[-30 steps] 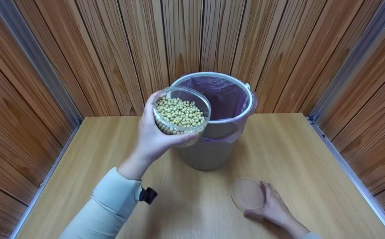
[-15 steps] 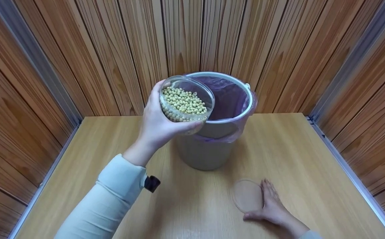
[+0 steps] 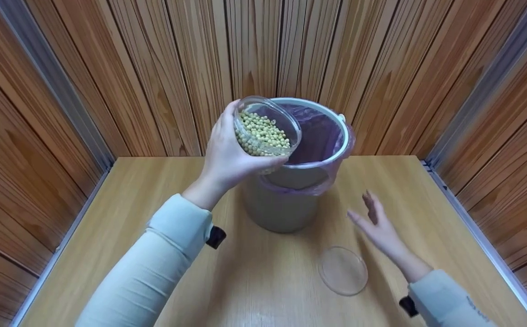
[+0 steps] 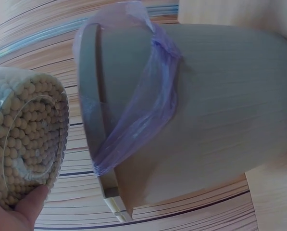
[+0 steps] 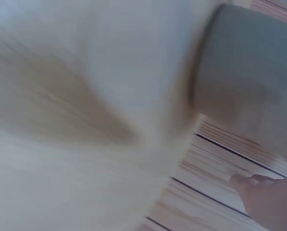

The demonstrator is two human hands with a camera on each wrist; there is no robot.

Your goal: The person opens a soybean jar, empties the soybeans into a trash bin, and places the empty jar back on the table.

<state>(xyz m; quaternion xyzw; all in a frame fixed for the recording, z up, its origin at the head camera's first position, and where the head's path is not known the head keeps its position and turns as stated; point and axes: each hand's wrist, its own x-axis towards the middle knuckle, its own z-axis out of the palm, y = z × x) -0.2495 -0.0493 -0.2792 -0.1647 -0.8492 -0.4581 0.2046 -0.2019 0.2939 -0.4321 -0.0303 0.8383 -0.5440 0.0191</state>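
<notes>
My left hand (image 3: 229, 152) grips a clear round jar (image 3: 293, 136) from its left side. Pale dried beans (image 3: 263, 131) fill much of the jar, which tilts to the right close by the bin's rim. In the left wrist view the jar's bottom (image 4: 32, 134) shows beans packed against it, with my thumb below. The grey bin (image 3: 281, 209) stands upright, lined with a purple plastic bag (image 3: 320, 131) folded over its rim. My right hand (image 3: 379, 227) is raised over the table, fingers apart and holding nothing. A clear round lid (image 3: 343, 271) lies flat on the table below it.
The wooden table (image 3: 272, 290) is bounded by wood-panelled walls (image 3: 190, 77) at the back and both sides. Metal strips (image 3: 485, 240) run along the table's side edges. The bin stands near the back wall.
My left hand has carried the jar up and right toward the bin's rim, tilting it further. My right hand has let go of the lid and lifted away toward the bin.
</notes>
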